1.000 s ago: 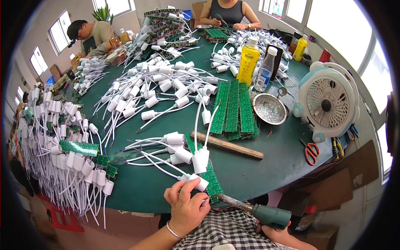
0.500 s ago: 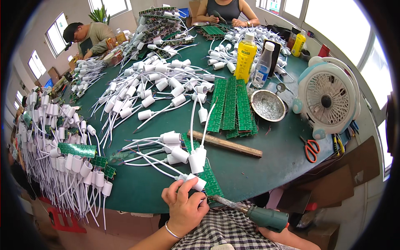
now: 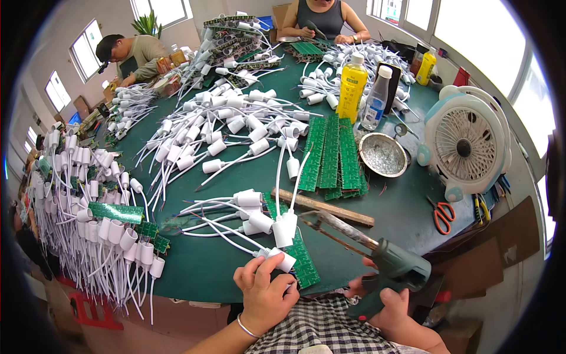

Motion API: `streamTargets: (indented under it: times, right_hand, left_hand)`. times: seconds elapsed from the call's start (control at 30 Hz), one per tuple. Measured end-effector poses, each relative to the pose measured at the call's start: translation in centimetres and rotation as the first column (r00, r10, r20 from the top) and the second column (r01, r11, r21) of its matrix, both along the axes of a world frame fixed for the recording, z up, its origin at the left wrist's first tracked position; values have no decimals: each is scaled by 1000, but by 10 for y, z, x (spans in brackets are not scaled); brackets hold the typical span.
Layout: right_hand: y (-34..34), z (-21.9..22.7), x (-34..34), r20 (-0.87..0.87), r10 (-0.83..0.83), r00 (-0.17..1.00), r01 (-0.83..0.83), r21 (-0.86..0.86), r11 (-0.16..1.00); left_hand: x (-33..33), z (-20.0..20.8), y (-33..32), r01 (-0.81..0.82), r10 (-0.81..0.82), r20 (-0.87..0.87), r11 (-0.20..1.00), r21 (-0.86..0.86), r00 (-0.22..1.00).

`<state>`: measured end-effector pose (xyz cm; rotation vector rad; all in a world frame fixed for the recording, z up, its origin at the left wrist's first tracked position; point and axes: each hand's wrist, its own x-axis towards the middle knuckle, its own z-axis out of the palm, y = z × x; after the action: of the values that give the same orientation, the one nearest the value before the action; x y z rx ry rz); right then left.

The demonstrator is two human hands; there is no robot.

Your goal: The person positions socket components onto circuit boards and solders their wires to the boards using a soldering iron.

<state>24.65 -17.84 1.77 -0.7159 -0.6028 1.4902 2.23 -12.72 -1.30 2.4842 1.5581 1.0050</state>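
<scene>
My left hand (image 3: 263, 290), with a bracelet at the wrist, has its fingers curled around a white cylindrical lamp socket (image 3: 284, 262) at the near table edge. That socket lies at the end of a green circuit board strip (image 3: 303, 263); the exact fingertip contact is partly hidden. Two more white sockets (image 3: 285, 229) stand on the strip, cables upward. In my right hand (image 3: 390, 308) is a dark green soldering gun (image 3: 402, 264), gripped by its handle. Its metal tip (image 3: 337, 227) points up and left above the table, apart from the sockets.
A wooden bar (image 3: 330, 209) lies behind the strip, with stacked green boards (image 3: 330, 154) and a metal bowl (image 3: 383, 154) beyond. Orange-handled scissors (image 3: 442, 217) and a fan (image 3: 466, 147) are at right. Socket piles (image 3: 236, 124) cover the left and middle. Two people work across the table.
My right hand has raised the soldering gun from beside my left fingers, and its tip now points up and left. My left hand stays at the socket. The view has shifted slightly.
</scene>
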Motion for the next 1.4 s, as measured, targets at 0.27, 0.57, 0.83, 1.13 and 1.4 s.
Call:
streamTargets:
  times: [0.27,0.57,0.83,1.13,1.4]
  right_hand:
    - [34,-10,-41,159,271,949,-288,93,953]
    - [40,-4,-49,329,276,903,-358,222,907]
    - [36,-19,-42,305,282,909,-342,163,925]
    - [34,-25,-38,281,292,914,-344,159,925]
    - [6,-15,-1,69,234,970,-238,61,969]
  left_hand:
    - [0,2,-1,14,-14,13,1000,-19,1000]
    - [-4,-2,-4,17,-17,-16,999,-39,1000]
    - [-5,1,-2,36,-32,120,999,-27,992]
    - [-10,3,0,171,-161,131,983,-70,978]
    - [-9,4,-2,165,-151,118,979,-121,982]
